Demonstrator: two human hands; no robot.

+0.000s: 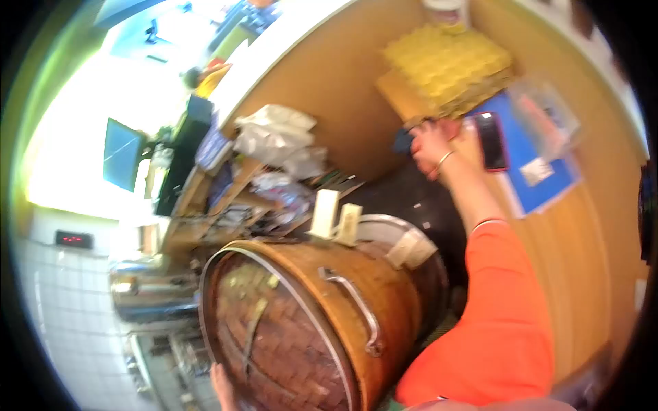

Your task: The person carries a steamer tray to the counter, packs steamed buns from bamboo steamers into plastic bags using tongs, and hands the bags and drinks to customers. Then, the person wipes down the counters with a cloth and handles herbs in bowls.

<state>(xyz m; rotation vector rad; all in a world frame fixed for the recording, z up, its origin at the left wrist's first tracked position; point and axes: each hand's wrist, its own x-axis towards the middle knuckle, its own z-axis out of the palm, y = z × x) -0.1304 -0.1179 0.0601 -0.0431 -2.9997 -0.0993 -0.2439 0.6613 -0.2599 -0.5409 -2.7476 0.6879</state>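
My right hand [432, 147] reaches across to the wooden counter, its fingers curled at a small dark blue and red item [404, 140] that is too blurred to name. A phone [489, 141] with a red edge lies just beside that hand. Only part of my left hand [223, 389] shows at the bottom edge, up against the rim of a large round wooden tub [384, 294]. The rest of its fingers are hidden. The tub has a woven brown lid [288, 335] and a metal side handle [356, 308], and looks tilted in this view.
Stacked yellow egg trays [449, 61] stand behind my right hand, near a blue folder [541, 164]. Two pale upright blocks [325, 214] are by the tub. Plastic bags [277, 137] fill a shelf at left, above a metal pot [151, 291].
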